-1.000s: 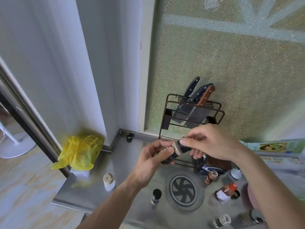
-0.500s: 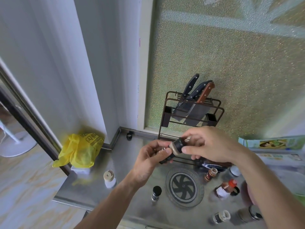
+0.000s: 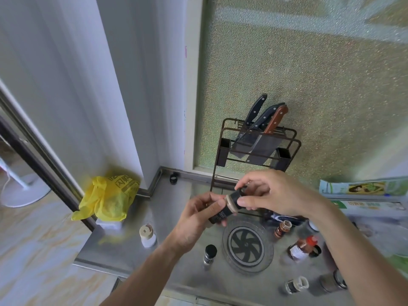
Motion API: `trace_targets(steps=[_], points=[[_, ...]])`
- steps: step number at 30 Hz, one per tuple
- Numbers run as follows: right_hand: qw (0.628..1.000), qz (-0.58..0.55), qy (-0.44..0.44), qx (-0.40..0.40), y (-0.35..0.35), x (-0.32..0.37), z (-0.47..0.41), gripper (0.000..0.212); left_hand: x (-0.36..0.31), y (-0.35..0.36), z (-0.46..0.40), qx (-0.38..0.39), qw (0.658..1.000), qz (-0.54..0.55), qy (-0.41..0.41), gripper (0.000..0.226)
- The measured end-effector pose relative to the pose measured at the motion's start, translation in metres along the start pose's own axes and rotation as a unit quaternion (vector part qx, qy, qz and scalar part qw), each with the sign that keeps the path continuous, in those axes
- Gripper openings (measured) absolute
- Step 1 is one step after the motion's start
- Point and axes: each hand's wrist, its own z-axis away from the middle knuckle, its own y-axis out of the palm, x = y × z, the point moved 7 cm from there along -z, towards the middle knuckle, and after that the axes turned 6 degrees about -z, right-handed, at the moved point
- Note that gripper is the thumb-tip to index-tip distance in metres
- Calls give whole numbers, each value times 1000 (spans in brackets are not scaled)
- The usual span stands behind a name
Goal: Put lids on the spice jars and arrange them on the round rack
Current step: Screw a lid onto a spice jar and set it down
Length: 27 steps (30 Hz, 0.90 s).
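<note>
Both hands work above the middle of the steel worktop (image 3: 172, 208), held in the air over the round rack (image 3: 247, 245). The left hand (image 3: 198, 217) grips the body of a dark spice jar (image 3: 223, 214), which lies tilted, its mouth pointing up and to the right. The right hand (image 3: 271, 193) pinches a black lid (image 3: 238, 195) at the jar's beige neck, thumb below and fingers over the top. The lid sits at the mouth; whether it is fully seated cannot be told.

Progress looks early. The rack, a clear disc with a dark pinwheel centre near the front edge, carries nothing.

- Black-capped jar (image 3: 209, 253) stands just left of the rack, lidded.
- White jar with a beige top (image 3: 147, 235) stands toward the left edge; lidded or not cannot be told.
- Small brown jar (image 3: 282, 228) just right of the rack appears open.
- Red-capped bottle (image 3: 303, 248) farther right.
- Two more jars (image 3: 295, 284) (image 3: 332, 282) by the front right corner, on their sides or tilted.
- A loose black ring-shaped cap (image 3: 173, 178) lies by the back edge, well apart from everything.

Judgement: one lid in hand, several jars left to check or close, and every jar is yet to be placed on the rack.
</note>
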Motion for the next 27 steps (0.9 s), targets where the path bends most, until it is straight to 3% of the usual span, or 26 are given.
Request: trace_targets(steps=[6, 9, 12, 17, 19, 23, 27], points=[[996, -75, -53, -7, 4, 3, -3, 39, 8, 8, -2, 37, 992, 109, -49, 33], [998, -48, -38, -30, 4, -3, -7, 32, 9, -1, -3, -2, 999, 28, -18, 40], [999, -22, -8, -41, 11, -12, -11, 31, 6, -8, -1, -44, 999, -25, 9, 29], [999, -13, 5, -39, 32, -19, -15, 29, 14, -19, 1, -39, 993, -108, 21, 30], [999, 20, 4, -44, 45, -24, -22, 33, 20, -30, -1, -51, 979, -198, 17, 31], [987, 121, 18, -101, 87, -53, -51, 45, 44, -50, -9, -110, 908, -403, 0, 33], [982, 126, 94, -110, 141, -104, -89, 40, 105, -66, -29, -96, 900, -409, -120, 34]])
